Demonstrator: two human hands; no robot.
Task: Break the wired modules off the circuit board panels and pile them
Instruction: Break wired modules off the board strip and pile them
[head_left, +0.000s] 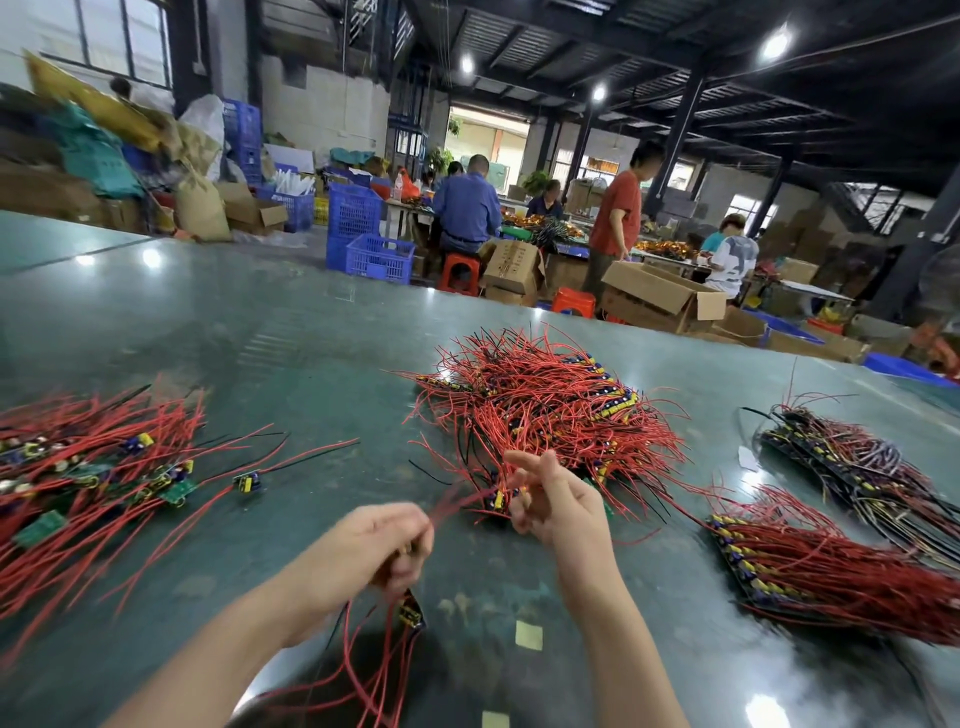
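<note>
Your left hand (387, 545) grips a bunch of freed modules (410, 610) by their red wires; your right hand (550, 501) pinches one at the panel heap (540, 410) on the desk (260, 332). Snap close to the board edge, then drop them on the left pile (88, 478).

red-wired modules (545, 410); dark green table (260, 332); blue crates (358, 228); red stools (460, 273)

Bare green table (291, 353) lies open between the loose module pile (88, 478) at left and the big wired heap (540, 410) at centre. A lone module (248, 482) sits in that gap. Right of the heap, two panel stacks (810, 566) (852, 467) crowd the edge, with narrow lanes between.
</note>
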